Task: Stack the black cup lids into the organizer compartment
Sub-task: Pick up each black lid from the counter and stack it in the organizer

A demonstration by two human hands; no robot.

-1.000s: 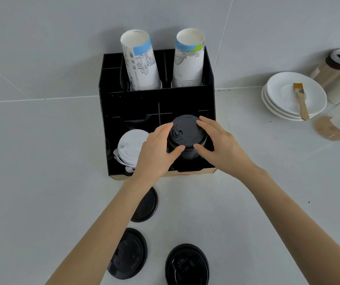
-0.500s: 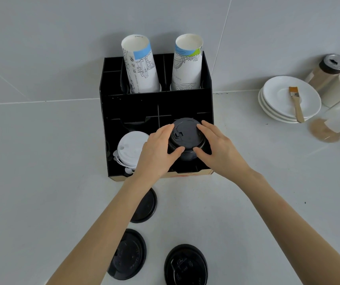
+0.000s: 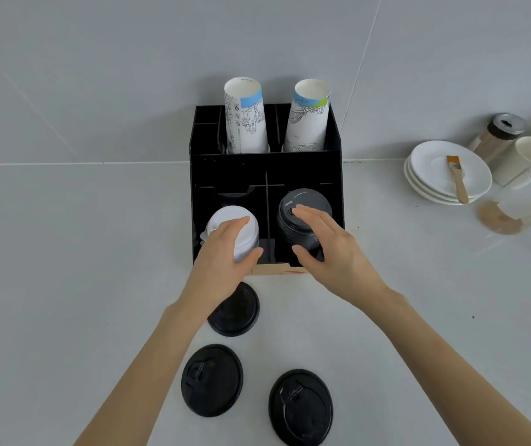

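A black organizer (image 3: 265,169) stands at the tabletop's (image 3: 65,268) far edge, against the wall. In its front right compartment sits a stack of black lids (image 3: 302,217). The right hand (image 3: 328,249) rests on that stack, fingers spread loosely over the top and thumb at its near side, a wide grip that closes on nothing. The left hand (image 3: 225,252) curls around the white lids (image 3: 233,230) in the front left compartment, holding them. Two cup stacks (image 3: 245,123) rise from the back compartments. Three loose black lids (image 3: 211,379) lie flat toward the near edge. Saucers (image 3: 449,172) carrying a brush (image 3: 457,178) sit toward the right edge.
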